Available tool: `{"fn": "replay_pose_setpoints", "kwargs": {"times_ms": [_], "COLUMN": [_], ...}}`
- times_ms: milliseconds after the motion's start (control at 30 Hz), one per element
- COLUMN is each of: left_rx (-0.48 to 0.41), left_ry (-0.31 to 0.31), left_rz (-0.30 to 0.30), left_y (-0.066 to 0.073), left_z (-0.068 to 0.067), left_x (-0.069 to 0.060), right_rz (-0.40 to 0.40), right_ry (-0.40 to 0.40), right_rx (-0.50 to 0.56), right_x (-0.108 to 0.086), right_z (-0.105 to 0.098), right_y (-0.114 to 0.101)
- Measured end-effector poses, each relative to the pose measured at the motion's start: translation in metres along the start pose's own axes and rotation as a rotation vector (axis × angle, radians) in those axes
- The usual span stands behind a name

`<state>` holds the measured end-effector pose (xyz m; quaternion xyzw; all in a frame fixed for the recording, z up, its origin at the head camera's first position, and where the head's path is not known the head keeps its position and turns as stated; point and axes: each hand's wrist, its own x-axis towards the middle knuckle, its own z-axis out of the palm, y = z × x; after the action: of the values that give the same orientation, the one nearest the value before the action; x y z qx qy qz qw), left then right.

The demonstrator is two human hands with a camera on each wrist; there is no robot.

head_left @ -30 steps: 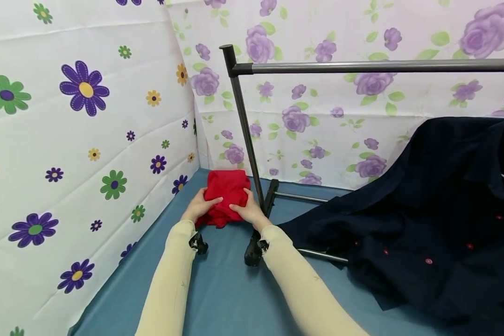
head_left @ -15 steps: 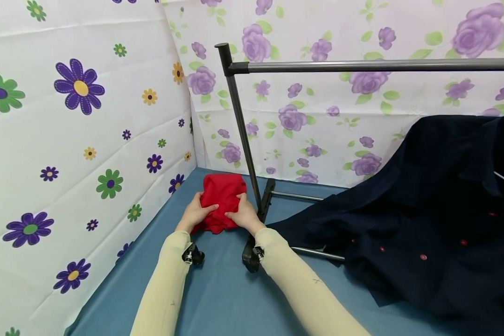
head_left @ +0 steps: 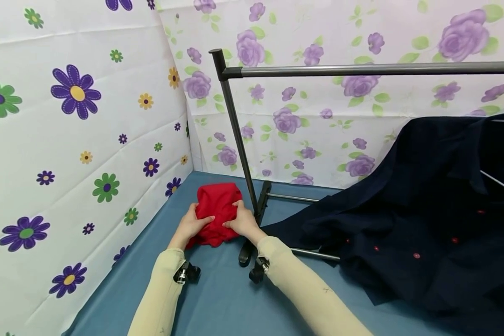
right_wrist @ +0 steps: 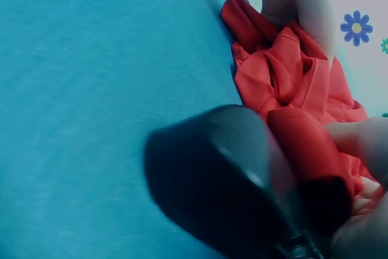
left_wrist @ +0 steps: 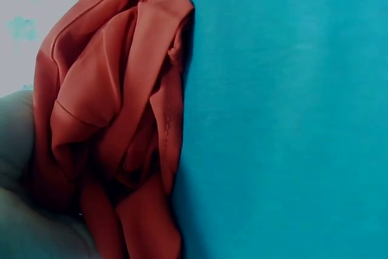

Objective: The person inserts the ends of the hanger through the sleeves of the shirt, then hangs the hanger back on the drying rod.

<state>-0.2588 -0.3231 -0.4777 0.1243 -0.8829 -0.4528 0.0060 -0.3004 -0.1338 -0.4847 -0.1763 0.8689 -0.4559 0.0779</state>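
Observation:
A bunched red garment (head_left: 218,200) with stitched seams stands on the blue cloth at the far left, beside the rack's post. My left hand (head_left: 191,225) grips its left side, thumb across the near face. On the opposite side my right hand (head_left: 243,222) holds it the same way. In the left wrist view, folds of the red garment (left_wrist: 115,95) fill the space next to the hand at the left edge. The right wrist view has the red garment (right_wrist: 303,71) between both hands. Fingers behind the fabric are mostly hidden.
Right beside my right hand rise a clothes rack's dark post (head_left: 237,130) and black foot (head_left: 245,252), under a metal rail (head_left: 361,70). A navy shirt (head_left: 403,210) with red buttons spreads at right, a white hanger inside. Flowered sheets (head_left: 122,196) wall off the left and back.
Both hands have drawn the red garment a little nearer to me, keeping their hold on its sides. The head view has shifted slightly.

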Motion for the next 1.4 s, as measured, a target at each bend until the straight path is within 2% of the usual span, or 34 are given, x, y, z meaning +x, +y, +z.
{"fn": "replay_pose_setpoints", "kwargs": {"times_ms": [167,300,400,633,833,1000,1100,1400], "left_rx": [-0.067,-0.125,-0.141,-0.145,-0.099,-0.048,-0.05,-0.094], "left_ry": [0.001,0.001,0.007,0.021,0.0,-0.032,-0.054,-0.13], "left_rz": [-0.002,-0.013,-0.012,0.024,0.065,0.14,0.164,0.216], "left_y": [-0.002,-0.001,0.004,0.019,0.037,0.059,0.071,0.092], "left_z": [0.002,0.0,-0.002,-0.01,-0.009,0.001,0.009,0.044], "left_x": [-0.006,-0.008,-0.012,-0.032,-0.057,-0.071,-0.079,-0.096], "right_rz": [-0.012,-0.009,-0.021,-0.082,-0.131,-0.172,-0.19,-0.151], "right_ry": [0.045,0.051,0.045,0.047,0.052,0.093,0.101,0.142], "right_rx": [0.019,0.034,0.051,0.073,0.145,0.209,0.224,0.241], "right_x": [-0.005,-0.009,-0.012,-0.028,-0.062,-0.087,-0.098,-0.132], "right_z": [0.002,0.001,-0.002,-0.013,-0.028,-0.047,-0.06,-0.094], "right_y": [0.001,-0.001,-0.003,-0.007,-0.004,0.009,0.017,0.04]}}
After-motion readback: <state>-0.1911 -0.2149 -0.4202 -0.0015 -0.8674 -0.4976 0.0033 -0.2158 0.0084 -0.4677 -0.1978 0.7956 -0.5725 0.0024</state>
